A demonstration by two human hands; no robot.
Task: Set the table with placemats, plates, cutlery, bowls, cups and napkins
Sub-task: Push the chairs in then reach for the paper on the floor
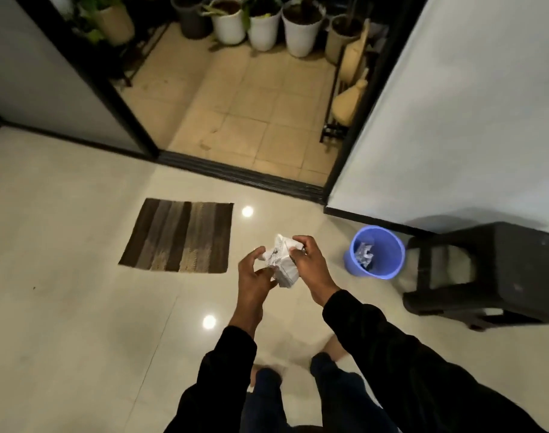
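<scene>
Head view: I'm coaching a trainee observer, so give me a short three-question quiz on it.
1. True or false: both hands hold the crumpled paper.
2. Which lies nearer the right hand: A) striped mat B) blue bin?
3. Fill in: the bin already holds ____ scraps.

Key: 1 true, the left hand grips it too. 2 B. 3 paper.

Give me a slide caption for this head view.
Both hands crumple white paper near a blue bin.
</scene>
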